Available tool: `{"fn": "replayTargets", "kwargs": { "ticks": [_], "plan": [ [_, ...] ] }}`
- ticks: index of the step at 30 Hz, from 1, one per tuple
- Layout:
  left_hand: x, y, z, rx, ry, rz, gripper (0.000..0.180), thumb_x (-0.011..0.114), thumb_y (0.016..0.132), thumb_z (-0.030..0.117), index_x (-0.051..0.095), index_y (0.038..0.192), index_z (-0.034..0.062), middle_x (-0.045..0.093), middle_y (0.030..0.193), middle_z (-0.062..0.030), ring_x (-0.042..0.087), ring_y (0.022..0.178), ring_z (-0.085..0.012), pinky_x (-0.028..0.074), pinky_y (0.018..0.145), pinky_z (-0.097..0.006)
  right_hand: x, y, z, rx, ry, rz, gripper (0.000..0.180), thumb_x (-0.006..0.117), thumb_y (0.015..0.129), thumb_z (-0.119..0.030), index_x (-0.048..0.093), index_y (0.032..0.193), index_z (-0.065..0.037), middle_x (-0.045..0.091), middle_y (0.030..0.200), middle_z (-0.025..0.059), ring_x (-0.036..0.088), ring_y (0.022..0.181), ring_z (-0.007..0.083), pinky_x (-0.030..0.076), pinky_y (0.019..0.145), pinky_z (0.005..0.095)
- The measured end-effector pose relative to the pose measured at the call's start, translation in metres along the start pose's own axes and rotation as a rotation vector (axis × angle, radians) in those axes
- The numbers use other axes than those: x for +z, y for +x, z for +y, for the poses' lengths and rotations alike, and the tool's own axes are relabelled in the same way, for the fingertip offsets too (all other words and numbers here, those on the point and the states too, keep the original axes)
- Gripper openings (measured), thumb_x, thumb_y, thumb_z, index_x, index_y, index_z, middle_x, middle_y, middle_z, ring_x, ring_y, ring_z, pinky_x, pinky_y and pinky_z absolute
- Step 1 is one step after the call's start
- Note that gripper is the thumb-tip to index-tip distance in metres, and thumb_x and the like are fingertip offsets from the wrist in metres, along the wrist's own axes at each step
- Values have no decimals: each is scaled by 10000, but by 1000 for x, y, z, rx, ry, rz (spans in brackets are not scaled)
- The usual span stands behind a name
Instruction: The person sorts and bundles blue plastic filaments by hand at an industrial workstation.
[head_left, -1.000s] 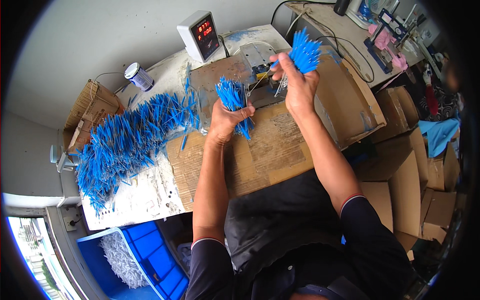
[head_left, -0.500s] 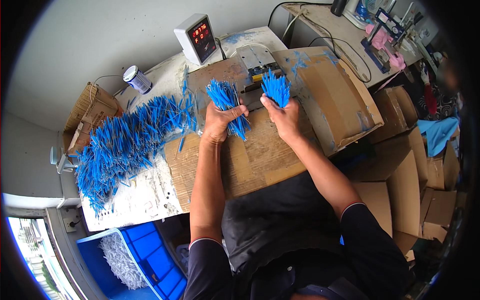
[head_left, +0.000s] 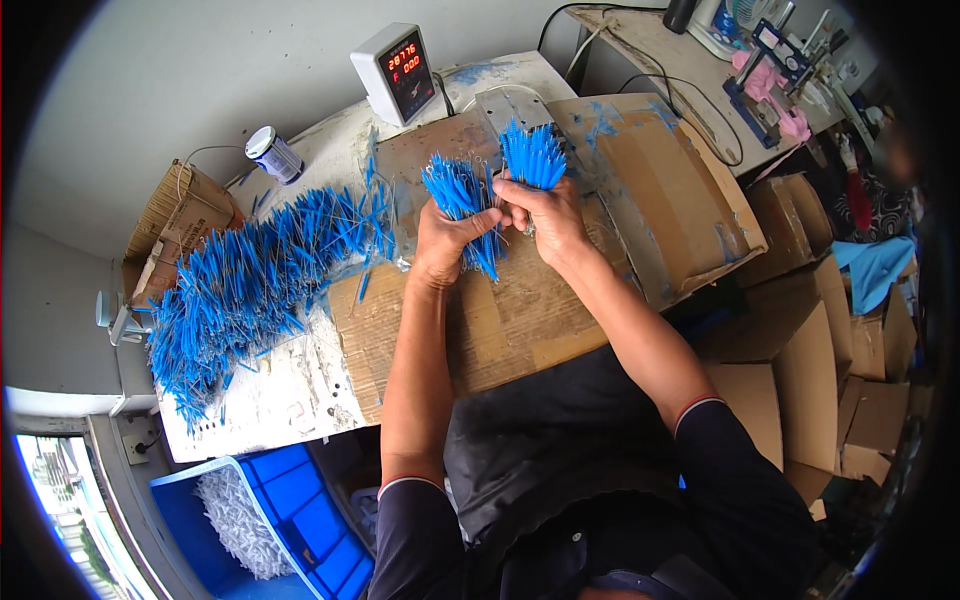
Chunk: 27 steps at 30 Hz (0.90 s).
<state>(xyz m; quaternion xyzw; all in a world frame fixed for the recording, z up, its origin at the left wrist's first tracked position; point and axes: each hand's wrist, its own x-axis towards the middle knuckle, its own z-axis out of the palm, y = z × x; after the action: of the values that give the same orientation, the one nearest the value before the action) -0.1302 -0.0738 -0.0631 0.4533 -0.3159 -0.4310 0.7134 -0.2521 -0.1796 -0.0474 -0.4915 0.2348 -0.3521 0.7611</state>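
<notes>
My left hand (head_left: 440, 245) is wrapped round a bundle of thin blue-handled metal sticks (head_left: 462, 192), which lie at mixed angles, several with small wire loops at their ends. Close on its right, my right hand (head_left: 552, 215) grips a second, neater bundle (head_left: 534, 158), blue ends upward and level. Both hands hover over a cardboard sheet (head_left: 520, 310) at the table's front, their fingers meeting or nearly so between the bundles. To the left lies a long heap of the same blue sticks (head_left: 260, 265) on the white table (head_left: 310, 385).
Behind my hands stand a metal device (head_left: 510, 108) and a box-shaped digital display (head_left: 394, 75). A can (head_left: 273, 155) and a cardboard carton (head_left: 180, 225) sit beyond the heap. Below left is a blue bin (head_left: 300, 510) of white pieces. Open cartons (head_left: 790, 350) crowd the right.
My right hand has moved left with its bundle, up against my left hand. The left hand has stayed almost in place. The display's red readout has changed.
</notes>
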Motion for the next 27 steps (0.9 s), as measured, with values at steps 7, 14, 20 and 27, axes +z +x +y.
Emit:
{"fn": "replayTargets", "kwargs": {
  "ticks": [7, 14, 20, 27],
  "plan": [
    [-6, 2, -5, 13, -17, 79, 298, 818, 798, -9, 686, 1065, -14, 746, 965, -117, 724, 850, -212, 572, 808, -339, 3, -2, 3, -60, 34, -12, 78, 756, 879, -77, 696, 907, -36, 697, 756, 46, 568, 535, 70, 388, 439, 208],
    [-7, 2, -4, -5, -28, 71, 267, 808, 809, -15, 682, 1044, -4, 741, 955, -103, 720, 849, -207, 571, 806, -337, 5, -1, 1, -61, -35, -58, 72, 741, 891, -61, 690, 920, -20, 713, 794, 71, 569, 552, 67, 411, 455, 214],
    [-5, 2, -3, 20, -7, 140, 217, 808, 824, 5, 654, 977, 12, 720, 909, -83, 722, 835, -217, 583, 766, -340, 5, 5, 7, -158, 108, 68, 47, 723, 897, -17, 681, 917, -10, 705, 788, 105, 586, 548, 111, 452, 479, 254],
    [-8, 1, 5, 22, -212, 166, 284, 778, 845, 6, 610, 1073, 2, 710, 925, -114, 738, 858, -269, 615, 732, -387, -5, 15, -16, -363, 214, 315, 57, 722, 917, -41, 675, 919, -9, 724, 834, 114, 637, 598, 158, 531, 532, 297]
  ]
}}
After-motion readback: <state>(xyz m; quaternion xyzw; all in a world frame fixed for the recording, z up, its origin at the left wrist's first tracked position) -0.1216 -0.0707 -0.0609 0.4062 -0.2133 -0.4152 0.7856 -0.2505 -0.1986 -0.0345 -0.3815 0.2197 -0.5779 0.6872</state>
